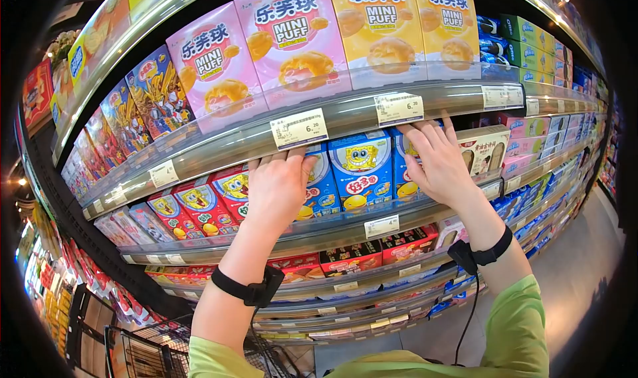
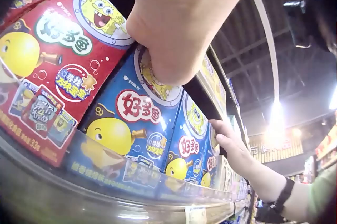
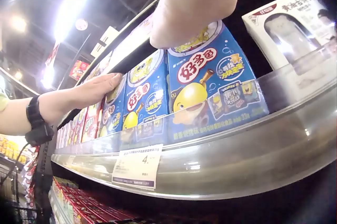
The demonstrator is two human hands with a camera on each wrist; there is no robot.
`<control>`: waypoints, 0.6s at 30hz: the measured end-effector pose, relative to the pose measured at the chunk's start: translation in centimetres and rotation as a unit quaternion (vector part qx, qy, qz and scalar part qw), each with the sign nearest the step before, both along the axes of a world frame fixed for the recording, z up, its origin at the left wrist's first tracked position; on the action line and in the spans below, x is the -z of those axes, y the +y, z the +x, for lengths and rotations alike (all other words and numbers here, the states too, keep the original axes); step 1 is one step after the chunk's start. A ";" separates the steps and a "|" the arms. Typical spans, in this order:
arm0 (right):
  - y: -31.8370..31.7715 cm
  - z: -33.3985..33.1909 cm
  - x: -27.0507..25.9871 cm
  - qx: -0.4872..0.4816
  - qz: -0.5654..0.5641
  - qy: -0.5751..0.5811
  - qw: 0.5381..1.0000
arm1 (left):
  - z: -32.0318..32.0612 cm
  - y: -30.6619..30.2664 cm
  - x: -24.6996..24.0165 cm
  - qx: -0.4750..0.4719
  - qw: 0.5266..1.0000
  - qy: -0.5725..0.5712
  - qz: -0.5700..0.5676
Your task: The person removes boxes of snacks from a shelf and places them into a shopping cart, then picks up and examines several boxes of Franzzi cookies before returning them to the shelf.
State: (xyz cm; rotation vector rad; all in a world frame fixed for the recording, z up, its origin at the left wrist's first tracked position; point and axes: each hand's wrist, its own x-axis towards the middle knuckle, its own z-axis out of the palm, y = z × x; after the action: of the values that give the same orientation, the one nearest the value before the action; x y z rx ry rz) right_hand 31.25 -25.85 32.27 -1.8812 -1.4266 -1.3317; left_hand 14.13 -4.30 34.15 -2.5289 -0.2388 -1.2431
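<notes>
On the second shelf stands a row of blue cartoon boxes (image 1: 361, 169), with red ones (image 1: 230, 190) to their left. My left hand (image 1: 278, 184) is at the top of the leftmost blue box, its fingertips hidden under the shelf edge above. My right hand (image 1: 435, 163) is at the rightmost blue box, fingers reaching up to the shelf edge and thumb over the box front. In the left wrist view the left hand (image 2: 171, 29) covers the top of a blue box (image 2: 126, 119). The right wrist view shows the right hand (image 3: 197, 3) over a blue box (image 3: 210, 82).
Pink (image 1: 292, 39) and yellow (image 1: 379, 32) MINI PUFF boxes stand on the shelf above. A cream box (image 1: 488, 149) is right of the blue row. A clear lip with a price tag (image 1: 382, 226) runs along the shelf front. A black wire cart (image 1: 153, 351) is at lower left.
</notes>
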 end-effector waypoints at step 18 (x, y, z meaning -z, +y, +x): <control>-1.4 -1.0 0.6 -0.022 -0.011 0.030 0.999 | -1.4 -1.2 -0.3 -0.007 0.999 -0.002 -0.043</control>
State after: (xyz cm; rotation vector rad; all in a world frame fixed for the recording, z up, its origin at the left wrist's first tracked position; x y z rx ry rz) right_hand 30.26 -27.20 31.68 -1.8767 -1.4489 -1.2328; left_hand 12.75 -5.52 34.48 -2.5937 -0.3163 -1.2590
